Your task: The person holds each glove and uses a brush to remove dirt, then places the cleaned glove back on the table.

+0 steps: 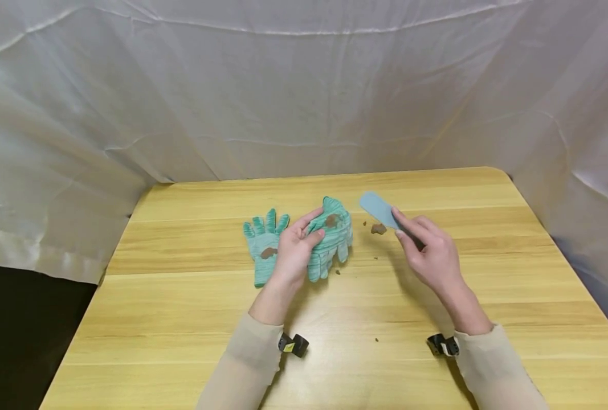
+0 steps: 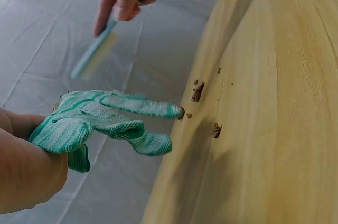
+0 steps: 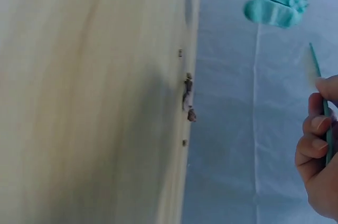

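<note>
My left hand (image 1: 293,250) pinches a green-and-white knitted glove (image 1: 338,228) above the table, thumb on its near side. A brown patch shows on the glove's upper part, and its fingers dangle downward. In the left wrist view the same glove (image 2: 100,118) hangs from the hand. To the right, my right hand (image 1: 434,256) grips a brush (image 1: 378,209) with a blue-grey back, apart from the glove. Pale bristles show under the brush (image 2: 95,57) in the left wrist view. A second matching glove (image 1: 264,242) lies flat beside the left hand, also with a brown patch.
A brown clump (image 1: 378,228) lies on the wooden table (image 1: 180,319) below the brush, with several small crumbs around it. A pale curtain (image 1: 304,102) hangs behind the table and at both sides.
</note>
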Motion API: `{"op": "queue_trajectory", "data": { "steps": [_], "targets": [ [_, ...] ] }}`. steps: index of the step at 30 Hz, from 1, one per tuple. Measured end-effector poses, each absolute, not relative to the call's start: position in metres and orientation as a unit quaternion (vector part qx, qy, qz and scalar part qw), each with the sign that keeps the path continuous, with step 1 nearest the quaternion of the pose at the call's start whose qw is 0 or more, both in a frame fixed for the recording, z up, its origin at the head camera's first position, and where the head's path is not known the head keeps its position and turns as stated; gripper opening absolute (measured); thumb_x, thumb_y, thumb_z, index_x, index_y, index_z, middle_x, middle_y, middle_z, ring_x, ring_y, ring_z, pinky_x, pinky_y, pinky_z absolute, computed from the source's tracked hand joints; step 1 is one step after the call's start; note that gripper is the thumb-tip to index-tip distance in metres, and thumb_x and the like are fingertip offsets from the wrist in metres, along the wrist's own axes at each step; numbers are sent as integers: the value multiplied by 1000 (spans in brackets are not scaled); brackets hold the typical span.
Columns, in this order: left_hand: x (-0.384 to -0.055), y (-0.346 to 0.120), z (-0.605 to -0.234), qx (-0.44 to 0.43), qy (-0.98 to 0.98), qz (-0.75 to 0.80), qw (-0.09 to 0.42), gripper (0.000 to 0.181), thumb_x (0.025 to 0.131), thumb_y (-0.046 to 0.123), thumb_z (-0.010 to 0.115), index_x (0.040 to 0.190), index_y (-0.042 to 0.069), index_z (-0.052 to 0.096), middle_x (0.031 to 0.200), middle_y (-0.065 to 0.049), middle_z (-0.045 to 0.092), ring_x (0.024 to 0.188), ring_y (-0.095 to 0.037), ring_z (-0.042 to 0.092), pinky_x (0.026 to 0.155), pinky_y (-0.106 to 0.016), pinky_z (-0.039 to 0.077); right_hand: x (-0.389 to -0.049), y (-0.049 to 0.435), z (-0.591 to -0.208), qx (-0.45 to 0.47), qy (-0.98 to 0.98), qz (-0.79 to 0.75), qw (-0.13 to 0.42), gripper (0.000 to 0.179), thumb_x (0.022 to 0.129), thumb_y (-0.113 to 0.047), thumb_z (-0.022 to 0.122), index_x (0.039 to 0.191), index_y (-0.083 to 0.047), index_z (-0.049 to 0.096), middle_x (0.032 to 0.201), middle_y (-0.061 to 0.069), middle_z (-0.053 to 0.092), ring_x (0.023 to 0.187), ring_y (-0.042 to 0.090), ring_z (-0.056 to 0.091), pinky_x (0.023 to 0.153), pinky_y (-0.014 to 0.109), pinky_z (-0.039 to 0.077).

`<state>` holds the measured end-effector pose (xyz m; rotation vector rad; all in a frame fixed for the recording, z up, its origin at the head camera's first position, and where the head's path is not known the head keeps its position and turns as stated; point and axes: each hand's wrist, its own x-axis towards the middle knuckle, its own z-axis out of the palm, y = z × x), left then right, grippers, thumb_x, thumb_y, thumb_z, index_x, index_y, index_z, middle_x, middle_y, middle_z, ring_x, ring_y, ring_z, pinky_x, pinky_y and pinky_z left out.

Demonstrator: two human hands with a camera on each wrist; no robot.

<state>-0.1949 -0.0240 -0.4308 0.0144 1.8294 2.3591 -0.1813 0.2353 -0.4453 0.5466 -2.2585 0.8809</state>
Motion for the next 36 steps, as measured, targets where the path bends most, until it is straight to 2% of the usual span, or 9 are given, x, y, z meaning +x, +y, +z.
{"op": "queue_trajectory", "data": {
  "steps": [2,4,8,12,15,20,30,36],
  "targets": [
    [-196,-24,-431,3,610,789,78,46,101,-3,59,146,7,59,163,-10,42,148,-25,42,120,-41,35,-181,235,-444,216,-850,351,327,50,86,8,77,134,-7,70,92,13,73,60,7,44,51,15,34],
    [-195,-23,-433,3,614,785,83,47,101,-2,59,147,7,58,165,-10,38,152,-23,34,123,-40,31,-181,232,-442,236,-840,366,324,50,86,8,77,134,-6,70,92,13,73,60,7,44,51,15,34],
    [-194,-20,-434,5,620,780,88,48,101,-2,59,148,8,57,166,-8,37,156,-25,26,126,-43,24,-179,221,-443,279,-824,394,295,49,84,9,77,132,-2,70,94,12,74,60,6,44,51,15,36],
    [-193,-18,-434,10,620,780,88,49,100,-4,58,148,7,57,159,-8,47,152,-26,35,125,-43,27,-175,212,-446,297,-829,395,260,47,86,6,77,132,-4,71,99,10,74,62,6,46,53,15,38],
    [-193,-17,-434,15,622,778,90,49,99,-4,58,147,7,57,156,-7,52,150,-24,39,124,-41,29,-174,210,-449,297,-836,383,257,48,87,5,77,133,-6,71,99,8,74,63,6,46,54,15,38],
    [-192,-18,-432,23,617,781,94,49,100,-4,58,148,7,57,162,-6,44,153,-23,33,124,-42,27,-175,215,-450,286,-838,379,271,49,86,7,78,132,-6,71,94,8,71,61,4,43,52,14,36],
    [-194,-19,-432,22,597,796,97,49,100,-5,56,148,7,57,157,-6,50,145,-21,47,118,-33,38,-177,220,-449,273,-838,385,276,48,85,8,78,132,-5,71,85,3,67,59,4,40,51,15,33],
    [-193,-20,-432,23,591,800,96,50,100,-5,56,148,6,56,158,-7,49,147,-22,44,119,-33,36,-177,220,-449,268,-845,369,280,48,86,8,78,132,-6,71,88,6,69,59,4,40,51,15,33]
  ]
}}
